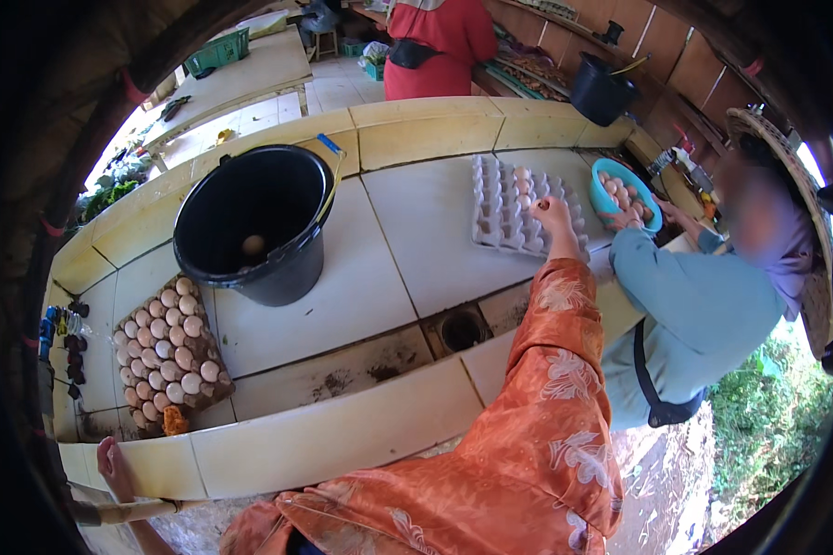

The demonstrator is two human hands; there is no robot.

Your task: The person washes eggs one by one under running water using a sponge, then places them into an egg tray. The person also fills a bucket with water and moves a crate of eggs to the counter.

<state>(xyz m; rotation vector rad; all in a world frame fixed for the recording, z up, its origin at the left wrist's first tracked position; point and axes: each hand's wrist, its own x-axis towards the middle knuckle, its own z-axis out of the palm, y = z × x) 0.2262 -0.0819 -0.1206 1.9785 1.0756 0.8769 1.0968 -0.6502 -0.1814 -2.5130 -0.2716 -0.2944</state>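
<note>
My right hand (553, 216) reaches over a grey egg tray (495, 208), its fingers curled together beside a short row of brown eggs (524, 186). Whatever lies inside those fingers is hidden. At the lower left, my left hand (115, 469) rests by the counter's front edge, fingers extended and holding nothing visible. Close to it are an orange sponge-like piece (175, 421) and a tray filled with brown and pale eggs (169, 347). Between the two trays stands a black bucket (292, 273) with an egg (254, 245) showing inside.
On the right, a co-worker in a blue-grey top (685, 296) has both hands at a turquoise basin (604, 170) of eggs. A drain hole (461, 329) opens in the tiled counter. Behind the raised rim (426, 139) stand a person in red (440, 46) and another black bucket (602, 91).
</note>
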